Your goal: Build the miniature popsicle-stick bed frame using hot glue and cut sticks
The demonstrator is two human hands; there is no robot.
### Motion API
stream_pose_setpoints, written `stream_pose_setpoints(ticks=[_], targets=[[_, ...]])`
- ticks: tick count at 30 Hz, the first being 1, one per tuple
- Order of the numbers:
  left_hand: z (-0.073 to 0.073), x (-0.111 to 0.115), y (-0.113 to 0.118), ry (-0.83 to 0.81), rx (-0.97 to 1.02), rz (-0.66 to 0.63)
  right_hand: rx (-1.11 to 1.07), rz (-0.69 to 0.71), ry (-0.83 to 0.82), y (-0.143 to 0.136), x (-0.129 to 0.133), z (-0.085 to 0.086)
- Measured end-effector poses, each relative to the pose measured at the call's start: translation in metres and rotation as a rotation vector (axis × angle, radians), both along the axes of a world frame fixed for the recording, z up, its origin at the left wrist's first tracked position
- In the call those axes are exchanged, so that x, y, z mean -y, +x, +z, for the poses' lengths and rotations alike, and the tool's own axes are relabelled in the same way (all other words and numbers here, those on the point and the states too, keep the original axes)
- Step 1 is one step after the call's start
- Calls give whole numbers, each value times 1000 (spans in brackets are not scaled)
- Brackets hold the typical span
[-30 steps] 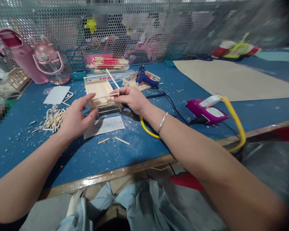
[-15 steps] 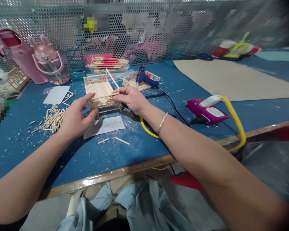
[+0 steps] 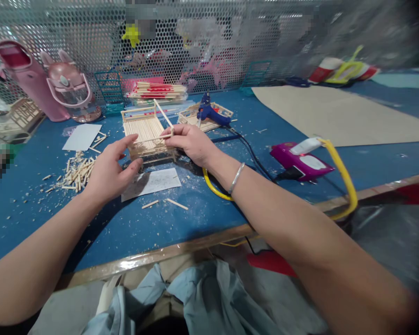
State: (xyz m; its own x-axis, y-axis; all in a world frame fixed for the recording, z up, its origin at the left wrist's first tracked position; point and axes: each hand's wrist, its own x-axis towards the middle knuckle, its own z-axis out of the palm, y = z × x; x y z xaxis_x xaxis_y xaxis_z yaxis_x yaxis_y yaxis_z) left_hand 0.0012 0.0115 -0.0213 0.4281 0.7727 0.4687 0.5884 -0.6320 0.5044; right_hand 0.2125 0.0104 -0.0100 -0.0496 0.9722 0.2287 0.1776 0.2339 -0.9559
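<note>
A small slatted model made of thin wooden sticks point(image 3: 145, 126) stands on the blue table, with a low frame at its back and a rail along its right side. My right hand point(image 3: 192, 142) pinches a thin wooden stick at the model's front right corner. The stick point(image 3: 150, 139) runs level across the front. At the front left corner is my left hand point(image 3: 113, 165), its thumb and index finger apart. The index fingertip lies at the stick's left end; I cannot tell whether it touches. Under the model's near edge lies a white paper sheet point(image 3: 160, 183).
Short cut sticks point(image 3: 78, 173) lie heaped at left. Behind are a blue glue gun point(image 3: 211, 114) on another stick model, bundled sticks point(image 3: 158, 90), and a pink bottle point(image 3: 38, 86). A purple tool point(image 3: 300, 163) with a yellow cord point(image 3: 342, 172) lies right, near brown cardboard point(image 3: 335, 116).
Both hands and the model stay almost where they were. My right hand's fingers have shifted only very slightly at the corner.
</note>
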Motion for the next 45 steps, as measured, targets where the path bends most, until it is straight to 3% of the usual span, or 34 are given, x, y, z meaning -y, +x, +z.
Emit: stream_pose_setpoints(ticks=[4,7,9,12,15,17,21,29,33,37,41,45], targets=[[-1,0,0,-4,38,-18,95,-10,57,18,2,16],[-1,1,1,-31,95,-32,198,-119,98,40,7,33],[-1,2,2,-46,117,-33,190,-294,175,54,9,40],[-2,3,3,-76,151,-28,160,-674,405,72,4,44],[-5,2,3,-155,192,-16,234,-844,496,84,-6,47],[-8,2,3,-197,190,-12,404,-868,436,89,-14,49],[-10,0,3,-178,171,-11,895,-786,80,95,-29,47],[-10,2,6,-161,166,-10,1117,-624,-212,110,-41,13],[-12,2,7,-192,198,-7,1126,-673,-232,112,-44,8],[-12,0,7,-199,241,-29,1040,-699,-207,113,-51,15],[-13,-1,6,-196,217,-27,860,-766,-133,114,-52,30],[-12,3,6,-125,205,35,600,-751,-49,101,-34,44]])
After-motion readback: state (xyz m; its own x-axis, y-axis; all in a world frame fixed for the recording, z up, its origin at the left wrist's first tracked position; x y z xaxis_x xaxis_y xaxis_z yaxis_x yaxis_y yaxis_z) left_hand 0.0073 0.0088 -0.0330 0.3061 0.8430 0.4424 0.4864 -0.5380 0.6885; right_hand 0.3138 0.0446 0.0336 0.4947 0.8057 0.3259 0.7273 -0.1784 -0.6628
